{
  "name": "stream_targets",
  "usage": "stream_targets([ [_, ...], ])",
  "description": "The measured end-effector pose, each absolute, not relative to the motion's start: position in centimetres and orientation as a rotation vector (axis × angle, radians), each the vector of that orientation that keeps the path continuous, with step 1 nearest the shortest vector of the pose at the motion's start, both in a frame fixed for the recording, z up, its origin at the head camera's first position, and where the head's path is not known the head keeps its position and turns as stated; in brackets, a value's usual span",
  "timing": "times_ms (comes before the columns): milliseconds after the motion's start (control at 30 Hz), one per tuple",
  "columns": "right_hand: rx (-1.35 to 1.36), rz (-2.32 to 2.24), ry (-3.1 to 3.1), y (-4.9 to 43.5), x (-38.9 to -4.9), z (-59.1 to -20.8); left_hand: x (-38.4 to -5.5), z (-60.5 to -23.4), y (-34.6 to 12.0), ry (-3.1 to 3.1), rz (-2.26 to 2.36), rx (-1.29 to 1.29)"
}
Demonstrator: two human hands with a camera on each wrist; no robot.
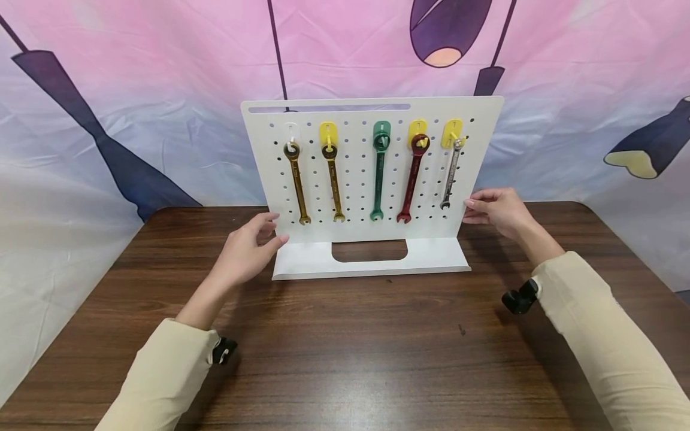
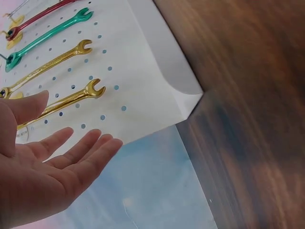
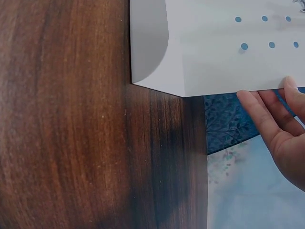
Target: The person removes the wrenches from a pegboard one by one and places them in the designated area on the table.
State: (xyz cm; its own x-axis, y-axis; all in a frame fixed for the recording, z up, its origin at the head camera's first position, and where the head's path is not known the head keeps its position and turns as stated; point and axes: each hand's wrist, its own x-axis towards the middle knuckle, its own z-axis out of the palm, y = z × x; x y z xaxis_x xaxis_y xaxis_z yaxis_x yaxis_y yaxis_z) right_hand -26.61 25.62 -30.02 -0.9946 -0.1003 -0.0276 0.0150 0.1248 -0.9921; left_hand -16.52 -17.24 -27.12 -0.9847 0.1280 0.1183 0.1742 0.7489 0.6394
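A white pegboard stand point(image 1: 356, 230) stands upright on the table. On its hooks hang two gold wrenches point(image 1: 299, 188) at the left, a green wrench point(image 1: 379, 185) mid-board, a red wrench point(image 1: 412, 182) and a small silver wrench point(image 1: 451, 176) at the right. My left hand point(image 1: 244, 250) is at the board's lower left edge, thumb and fingers spread apart. The left wrist view shows nothing between them. My right hand point(image 1: 501, 211) pinches the right edge, with the thumb point(image 3: 291, 88) over the front and some fingers partly hidden behind.
The brown wooden table point(image 1: 345, 347) extends in front of the stand and to both sides. Behind it hangs a pink and blue patterned cloth point(image 1: 178, 78). The stand's base has a cut-out at its middle.
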Motion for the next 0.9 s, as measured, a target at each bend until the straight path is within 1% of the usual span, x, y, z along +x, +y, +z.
stream_targets([
  [267, -0.078, -2.023, 2.286, 25.6, -26.6, -30.0, -18.2, -26.0, -16.8, -2.876, -1.123, -0.253],
  [533, -0.089, -2.015, 2.298, 25.6, -26.6, -30.0, -19.8, -25.3, -16.5, -2.778, -1.339, -0.226],
  [900, -0.086, -1.993, 2.322, 25.7, -26.6, -30.1, -21.6, -24.6, -15.4, -2.638, -1.472, -0.207],
])
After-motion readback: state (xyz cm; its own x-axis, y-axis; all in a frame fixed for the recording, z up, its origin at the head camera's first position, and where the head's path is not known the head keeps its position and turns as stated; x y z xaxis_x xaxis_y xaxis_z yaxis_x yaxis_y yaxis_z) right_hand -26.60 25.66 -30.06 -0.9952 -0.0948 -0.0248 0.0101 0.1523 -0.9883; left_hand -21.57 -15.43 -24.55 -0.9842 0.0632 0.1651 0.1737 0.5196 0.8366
